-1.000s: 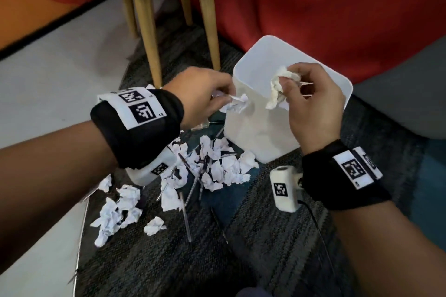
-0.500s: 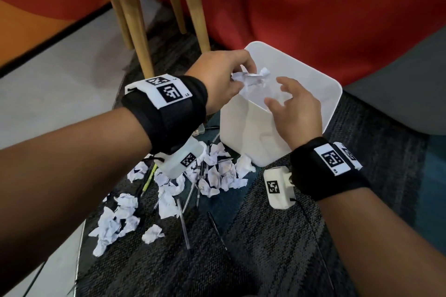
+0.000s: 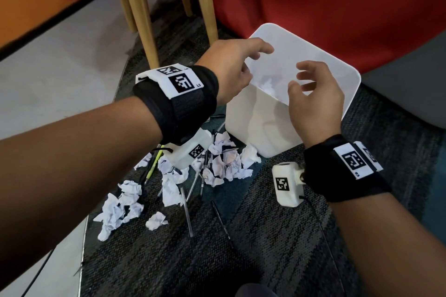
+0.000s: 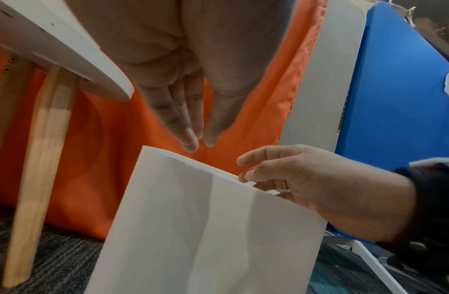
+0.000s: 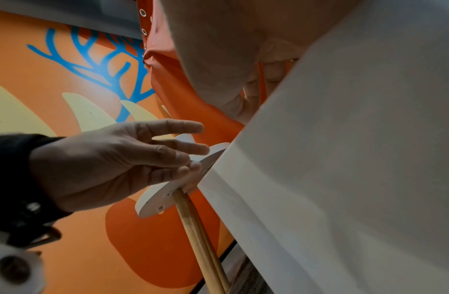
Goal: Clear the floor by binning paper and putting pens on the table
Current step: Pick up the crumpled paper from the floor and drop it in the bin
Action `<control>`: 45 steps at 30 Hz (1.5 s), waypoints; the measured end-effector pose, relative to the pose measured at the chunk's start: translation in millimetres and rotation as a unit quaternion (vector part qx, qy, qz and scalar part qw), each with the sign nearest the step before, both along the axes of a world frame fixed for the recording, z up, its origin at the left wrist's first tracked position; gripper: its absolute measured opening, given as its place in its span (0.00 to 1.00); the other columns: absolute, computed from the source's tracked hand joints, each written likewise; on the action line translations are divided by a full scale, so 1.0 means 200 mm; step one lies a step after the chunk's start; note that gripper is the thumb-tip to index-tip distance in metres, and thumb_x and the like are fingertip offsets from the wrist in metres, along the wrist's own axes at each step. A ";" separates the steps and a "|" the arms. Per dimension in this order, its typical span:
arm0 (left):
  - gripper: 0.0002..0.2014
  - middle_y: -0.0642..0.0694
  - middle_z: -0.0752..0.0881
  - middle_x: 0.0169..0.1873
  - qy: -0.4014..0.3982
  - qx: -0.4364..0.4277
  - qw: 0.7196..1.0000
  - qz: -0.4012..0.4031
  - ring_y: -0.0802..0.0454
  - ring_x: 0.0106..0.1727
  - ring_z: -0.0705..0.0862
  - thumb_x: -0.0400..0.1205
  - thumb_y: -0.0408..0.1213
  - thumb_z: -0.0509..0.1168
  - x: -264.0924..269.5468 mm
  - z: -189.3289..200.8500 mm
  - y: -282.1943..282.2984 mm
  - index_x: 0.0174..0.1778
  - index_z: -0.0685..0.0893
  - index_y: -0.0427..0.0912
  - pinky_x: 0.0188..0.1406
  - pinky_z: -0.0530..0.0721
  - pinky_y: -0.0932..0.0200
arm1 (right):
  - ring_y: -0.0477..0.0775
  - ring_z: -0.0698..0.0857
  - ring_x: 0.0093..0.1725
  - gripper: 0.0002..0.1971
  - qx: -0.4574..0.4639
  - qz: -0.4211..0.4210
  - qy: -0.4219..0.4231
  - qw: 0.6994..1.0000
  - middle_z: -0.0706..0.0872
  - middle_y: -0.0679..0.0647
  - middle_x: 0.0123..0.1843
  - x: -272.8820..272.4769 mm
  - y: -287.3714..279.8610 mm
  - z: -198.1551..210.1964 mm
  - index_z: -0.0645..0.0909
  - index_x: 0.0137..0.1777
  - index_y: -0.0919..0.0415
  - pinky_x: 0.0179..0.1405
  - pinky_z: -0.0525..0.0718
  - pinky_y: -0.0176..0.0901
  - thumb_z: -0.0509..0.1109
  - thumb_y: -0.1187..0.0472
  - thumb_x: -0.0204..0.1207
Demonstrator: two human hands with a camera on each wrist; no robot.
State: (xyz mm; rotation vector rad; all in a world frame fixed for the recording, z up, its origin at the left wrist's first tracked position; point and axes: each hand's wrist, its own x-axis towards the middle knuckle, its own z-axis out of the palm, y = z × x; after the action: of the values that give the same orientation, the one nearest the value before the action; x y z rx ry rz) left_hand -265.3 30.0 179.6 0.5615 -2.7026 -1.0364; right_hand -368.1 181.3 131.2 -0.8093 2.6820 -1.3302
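Note:
A white bin (image 3: 255,125) stands on the carpet beside the table legs (image 3: 142,19). My left hand (image 3: 258,62) hovers open over its near-left rim, fingers spread and holding nothing. Over its near-right rim my right hand (image 3: 298,77) is also open and bare. Crumpled paper (image 3: 268,84) lies inside the bin. On the floor in front lie several white paper balls (image 3: 224,161) and several pens (image 3: 188,210), one of them yellow-green (image 3: 150,169). In the left wrist view my left hand (image 4: 200,144) points its straight fingers down at the bin's rim (image 4: 193,163).
The small white table (image 5: 168,199) on wooden legs stands left of the bin. Red fabric (image 3: 313,2) hangs behind it and a grey cushion (image 3: 410,94) lies to the right. More paper balls (image 3: 120,207) sit at the carpet's left edge by the pale floor (image 3: 60,79).
My right hand let its paper fall first, then my left hand released the crumpled paper it held over the bin. Both hands now have their fingers spread and hold nothing.

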 end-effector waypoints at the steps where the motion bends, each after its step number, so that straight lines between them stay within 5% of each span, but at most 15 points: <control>1: 0.26 0.53 0.83 0.60 0.000 -0.004 1.000 -0.005 0.54 0.47 0.86 0.79 0.26 0.63 0.01 -0.01 -0.01 0.69 0.78 0.55 0.52 0.82 0.64 | 0.49 0.84 0.51 0.15 0.000 0.001 0.001 1.000 0.85 0.46 0.56 0.00 0.00 0.00 0.78 0.63 0.49 0.49 0.78 0.39 0.66 0.59 0.77; 5: 0.25 0.52 0.80 0.59 0.013 -0.033 0.999 -0.022 0.57 0.50 0.82 0.78 0.29 0.67 0.05 -0.02 -0.04 0.70 0.77 0.54 0.51 0.79 0.66 | 0.50 0.83 0.54 0.15 -0.008 0.009 0.019 1.000 0.85 0.45 0.55 0.02 0.01 0.01 0.80 0.62 0.50 0.56 0.82 0.48 0.66 0.60 0.76; 9: 0.16 0.54 0.79 0.43 0.033 -0.046 0.998 -0.023 0.61 0.37 0.78 0.75 0.31 0.67 0.16 -0.03 -0.08 0.57 0.82 0.51 0.43 0.76 0.66 | 0.48 0.79 0.55 0.12 -0.081 0.063 0.144 0.984 0.82 0.42 0.51 0.12 0.02 0.03 0.85 0.54 0.56 0.56 0.80 0.54 0.65 0.67 0.75; 12: 0.08 0.56 0.77 0.29 -0.056 -0.057 0.997 -0.013 0.63 0.31 0.75 0.75 0.35 0.67 0.31 -0.09 -0.11 0.46 0.81 0.53 0.36 0.75 0.61 | 0.42 0.76 0.50 0.10 -0.118 0.157 0.173 0.965 0.83 0.45 0.47 0.28 -0.01 0.00 0.86 0.47 0.63 0.50 0.78 0.49 0.66 0.75 0.73; 15: 0.05 0.55 0.77 0.26 -0.154 -0.042 0.987 -0.018 0.62 0.30 0.75 0.76 0.36 0.65 0.48 -0.23 -0.13 0.44 0.81 0.53 0.35 0.73 0.60 | 0.48 0.81 0.45 0.10 -0.104 0.231 0.116 0.960 0.86 0.50 0.43 0.43 -0.06 -0.12 0.86 0.43 0.63 0.47 0.79 0.49 0.66 0.76 0.71; 19: 0.05 0.55 0.77 0.28 -0.253 -0.025 0.967 -0.032 0.62 0.32 0.75 0.79 0.38 0.65 0.67 -0.45 -0.13 0.45 0.78 0.56 0.33 0.72 0.58 | 0.49 0.82 0.42 0.09 -0.007 0.289 0.005 0.957 0.87 0.50 0.44 0.60 -0.09 -0.36 0.86 0.43 0.58 0.46 0.80 0.43 0.67 0.71 0.72; 23: 0.03 0.55 0.77 0.32 -0.337 0.016 0.941 -0.035 0.50 0.37 0.79 0.83 0.42 0.62 0.84 -0.65 -0.11 0.49 0.77 0.55 0.36 0.76 0.55 | 0.45 0.80 0.41 0.10 0.166 0.316 -0.039 0.933 0.88 0.47 0.46 0.68 -0.10 -0.61 0.86 0.46 0.52 0.47 0.78 0.38 0.68 0.68 0.73; 28: 0.03 0.54 0.80 0.40 -0.411 0.051 0.910 -0.017 0.47 0.47 0.82 0.83 0.45 0.62 1.01 -0.88 -0.08 0.50 0.77 0.59 0.47 0.83 0.51 | 0.56 0.85 0.48 0.11 0.335 0.325 -0.059 0.882 0.89 0.53 0.54 0.70 -0.11 -0.83 0.85 0.53 0.50 0.50 0.84 0.46 0.67 0.64 0.76; 31: 0.04 0.51 0.82 0.48 -0.448 0.085 0.890 -0.019 0.47 0.50 0.82 0.82 0.46 0.64 1.09 -1.00 -0.06 0.51 0.77 0.58 0.51 0.83 0.50 | 0.63 0.82 0.59 0.17 0.414 0.344 -0.057 0.841 0.79 0.56 0.64 0.71 -0.10 -0.94 0.80 0.64 0.50 0.54 0.84 0.52 0.68 0.63 0.76; 36: 0.12 0.48 0.77 0.54 -0.457 0.094 0.884 -0.038 0.48 0.50 0.77 0.82 0.44 0.66 1.21 -1.12 0.03 0.60 0.78 0.51 0.47 0.76 0.57 | 0.66 0.79 0.57 0.27 0.462 0.343 -0.054 0.816 0.67 0.58 0.66 0.70 -0.06 -1.04 0.74 0.70 0.50 0.53 0.85 0.55 0.69 0.70 0.72; 40: 0.19 0.44 0.72 0.62 -0.495 0.105 0.861 -0.046 0.41 0.58 0.79 0.82 0.45 0.67 1.28 -1.19 0.09 0.68 0.74 0.54 0.57 0.80 0.49 | 0.68 0.82 0.48 0.28 0.477 0.310 -0.037 0.822 0.68 0.62 0.64 0.70 -0.06 -1.07 0.71 0.72 0.57 0.48 0.84 0.54 0.65 0.74 0.72; 45: 0.25 0.40 0.69 0.65 -0.497 0.087 0.860 -0.077 0.37 0.59 0.80 0.82 0.39 0.67 1.33 -1.24 0.15 0.74 0.68 0.50 0.53 0.76 0.52 | 0.69 0.84 0.51 0.23 0.505 0.271 -0.062 0.817 0.71 0.62 0.66 0.68 -0.03 -1.12 0.70 0.70 0.60 0.43 0.82 0.52 0.65 0.71 0.75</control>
State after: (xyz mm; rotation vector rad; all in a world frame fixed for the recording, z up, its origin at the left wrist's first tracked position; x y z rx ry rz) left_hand 0.9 59.1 -68.2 1.2082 -3.5841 -1.2891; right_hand -232.7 174.9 -92.5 -1.0806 2.2378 0.1987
